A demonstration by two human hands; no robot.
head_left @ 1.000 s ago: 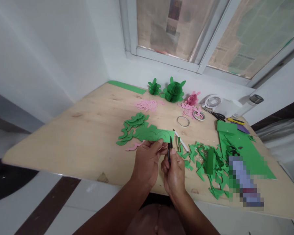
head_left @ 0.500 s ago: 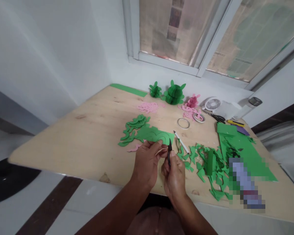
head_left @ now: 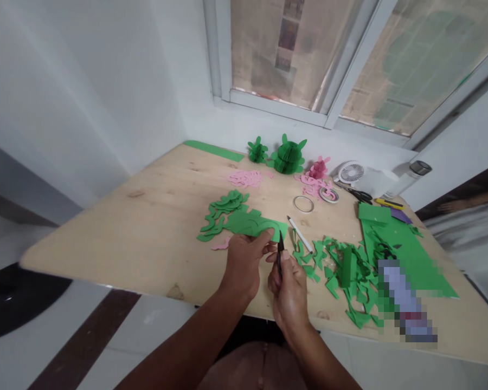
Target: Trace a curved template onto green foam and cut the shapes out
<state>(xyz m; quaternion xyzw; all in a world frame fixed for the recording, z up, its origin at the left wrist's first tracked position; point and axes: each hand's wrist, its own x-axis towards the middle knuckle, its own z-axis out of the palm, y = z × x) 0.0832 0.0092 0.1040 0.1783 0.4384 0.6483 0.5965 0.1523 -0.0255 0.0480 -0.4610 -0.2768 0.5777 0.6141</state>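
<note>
My left hand (head_left: 246,260) pinches the lower edge of a green paper piece (head_left: 250,222) that has curved pencil-like lines drawn on it. In my right hand (head_left: 288,284) is a pair of black scissors (head_left: 280,254), its blades pointing up at the right end of that paper. My fingers hide the scissor handles in part. Left of the paper lies a pile of green cut-out paper shapes (head_left: 230,201). A small pink paper strip (head_left: 220,245) pokes out beside my left hand. Just right of the paper rests a white pen (head_left: 300,234).
Green paper scraps (head_left: 355,281) and a green sheet (head_left: 425,257) cover the table's right side. Tape rolls (head_left: 303,204), pink cut-outs (head_left: 246,178), green paper figures (head_left: 288,156), a pink figure (head_left: 319,168), a small fan (head_left: 351,172) and other scissors (head_left: 361,195) stand or lie farther back.
My left thumb has moved slightly right along the green paper, and the paper's right end is tilted a little differently. The scissors stay at its right end.
</note>
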